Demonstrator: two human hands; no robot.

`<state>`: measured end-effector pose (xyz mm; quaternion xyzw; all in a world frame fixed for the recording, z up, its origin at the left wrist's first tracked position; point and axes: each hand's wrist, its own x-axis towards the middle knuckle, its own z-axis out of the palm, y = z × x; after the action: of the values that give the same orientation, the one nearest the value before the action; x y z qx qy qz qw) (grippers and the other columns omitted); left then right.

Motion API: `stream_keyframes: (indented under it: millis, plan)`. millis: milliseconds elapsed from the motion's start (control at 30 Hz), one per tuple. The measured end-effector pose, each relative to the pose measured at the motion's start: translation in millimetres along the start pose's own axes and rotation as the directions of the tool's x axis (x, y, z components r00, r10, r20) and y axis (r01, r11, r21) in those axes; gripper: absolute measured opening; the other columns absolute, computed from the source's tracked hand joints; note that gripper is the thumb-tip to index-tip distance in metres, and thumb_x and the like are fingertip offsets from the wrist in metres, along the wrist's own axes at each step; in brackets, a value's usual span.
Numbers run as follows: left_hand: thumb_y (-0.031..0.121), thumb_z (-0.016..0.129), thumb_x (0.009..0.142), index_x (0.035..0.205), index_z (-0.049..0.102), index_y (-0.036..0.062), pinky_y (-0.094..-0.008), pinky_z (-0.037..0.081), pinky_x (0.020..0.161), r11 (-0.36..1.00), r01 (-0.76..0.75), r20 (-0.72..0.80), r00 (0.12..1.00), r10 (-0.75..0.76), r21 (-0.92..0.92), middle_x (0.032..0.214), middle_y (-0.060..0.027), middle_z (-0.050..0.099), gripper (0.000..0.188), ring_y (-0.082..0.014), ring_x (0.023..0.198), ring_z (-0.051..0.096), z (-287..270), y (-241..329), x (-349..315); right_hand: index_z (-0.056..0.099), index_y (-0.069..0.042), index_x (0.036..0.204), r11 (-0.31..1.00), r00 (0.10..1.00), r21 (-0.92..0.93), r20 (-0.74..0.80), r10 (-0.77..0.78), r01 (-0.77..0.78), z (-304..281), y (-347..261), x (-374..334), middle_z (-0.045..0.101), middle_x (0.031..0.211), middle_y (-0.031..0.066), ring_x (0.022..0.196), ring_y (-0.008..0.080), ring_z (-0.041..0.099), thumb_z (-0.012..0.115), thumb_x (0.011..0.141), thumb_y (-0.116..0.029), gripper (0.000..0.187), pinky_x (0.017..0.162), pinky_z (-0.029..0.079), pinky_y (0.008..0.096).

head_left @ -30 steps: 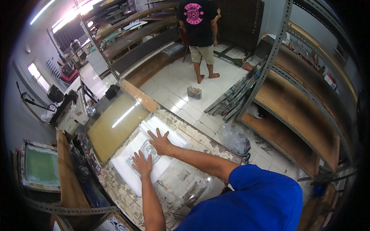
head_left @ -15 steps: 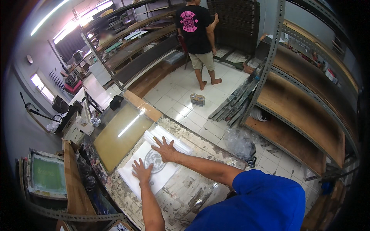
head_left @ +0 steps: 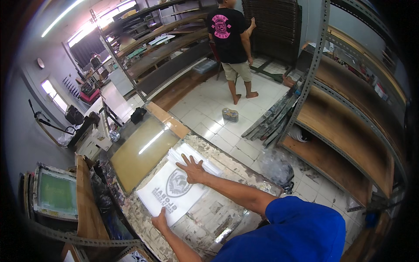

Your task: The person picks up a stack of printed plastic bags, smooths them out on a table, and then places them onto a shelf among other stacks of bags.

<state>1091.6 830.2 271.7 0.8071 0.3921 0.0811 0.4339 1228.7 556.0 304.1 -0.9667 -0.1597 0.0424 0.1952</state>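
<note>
Two bare hands are working at a white sheet (head_left: 173, 205), which is lying on a paint-stained worktable (head_left: 209, 215) and showing a grey emblem with blocky grey lettering below it. The right hand (head_left: 193, 169) is spreading open, palm down, over the sheet's far right part, its fingers reaching toward a folded white bundle (head_left: 208, 160) that is lying along the sheet's far right edge. The left hand (head_left: 159, 220) is touching the sheet's near left edge, its thumb pointing up over the border; its other fingers are curling mostly out of sight, so whether they are pinching the edge I cannot tell.

Just beyond the sheet, to its left, a flat yellowish panel (head_left: 139, 153) is lying and reflecting a bright streak of light. Farther left of the sheet, a green screen in a pale frame (head_left: 56, 192) is leaning beside an upright brown board (head_left: 87, 201). Well beyond the sheet, a person in a black shirt (head_left: 231, 48) is standing barefoot, with an oval tin (head_left: 230, 115) sitting on the floor nearer to the sheet. To the sheet's right, clear plastic (head_left: 275, 165) is lying crumpled on the floor, and past it a metal-framed shelf unit (head_left: 338, 124) is standing.
</note>
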Motion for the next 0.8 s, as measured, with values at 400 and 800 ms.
stream_keyframes:
  millis: [400,800]
  plan:
    - [0.011,0.084,0.066,0.111,0.060,-0.0156,-0.0432,0.053,0.080,0.957,0.122,0.208,0.976,-0.068,-0.263,0.103,-0.0217,0.067,0.057,-0.0328,0.084,0.067,-1.4,15.7,16.6,0.030,-0.030,0.151,1.000,1.000,0.018,0.019,0.015,-0.016,2.1,6.5,8.7,0.009,0.161,0.0161,0.140,0.0484,0.021,0.080,0.068,-0.034,0.098,0.090,0.034,0.0812]
    - [-0.003,0.075,0.066,0.123,0.048,-0.0112,-0.0416,0.057,0.077,0.856,0.132,0.369,0.927,0.072,-0.500,0.106,-0.0229,0.065,0.064,-0.0310,0.090,0.068,17.1,43.5,8.3,0.031,-0.029,0.152,0.998,0.998,0.035,0.018,0.057,-0.057,3.1,13.6,6.9,0.013,0.161,0.0171,0.143,0.0456,0.021,0.071,0.069,-0.022,0.092,0.096,0.032,0.0794]
